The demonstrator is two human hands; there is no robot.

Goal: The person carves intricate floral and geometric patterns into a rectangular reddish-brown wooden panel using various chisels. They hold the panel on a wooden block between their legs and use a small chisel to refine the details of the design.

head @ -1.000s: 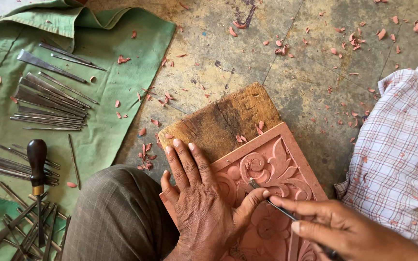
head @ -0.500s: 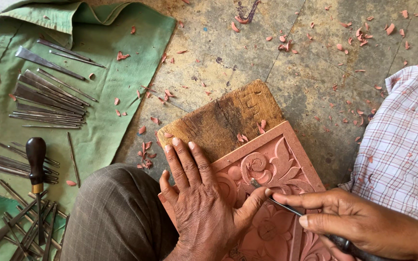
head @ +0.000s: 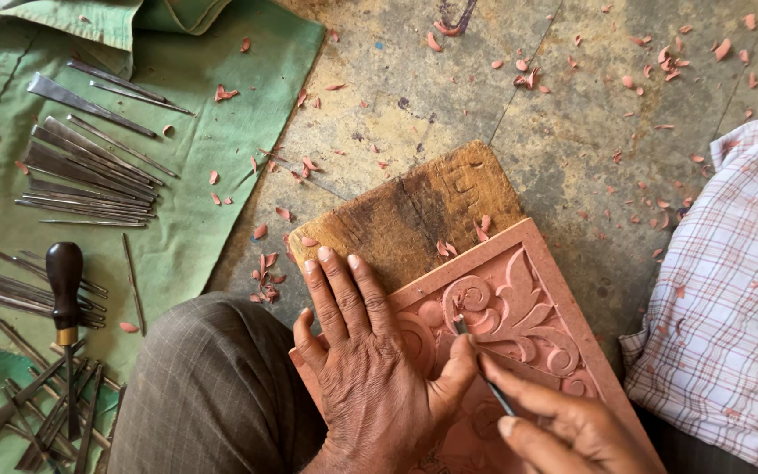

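Head view: right hand (head: 563, 430), chisel (head: 482, 369), perhaps near panel (head: 519, 307) edge

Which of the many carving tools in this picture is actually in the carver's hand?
The thin chisel pinched in the right hand; the rest lie on green cloth.

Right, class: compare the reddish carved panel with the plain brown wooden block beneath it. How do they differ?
The reddish carved panel bears raised scrolls and leaves inside a border; the plain brown wooden block is flat, worn and dark-stained. The panel lies on top, under the left hand; the block sits beneath, untouched. The right hand's thin tool meets only the panel. Both are rectangular and tilted alike.
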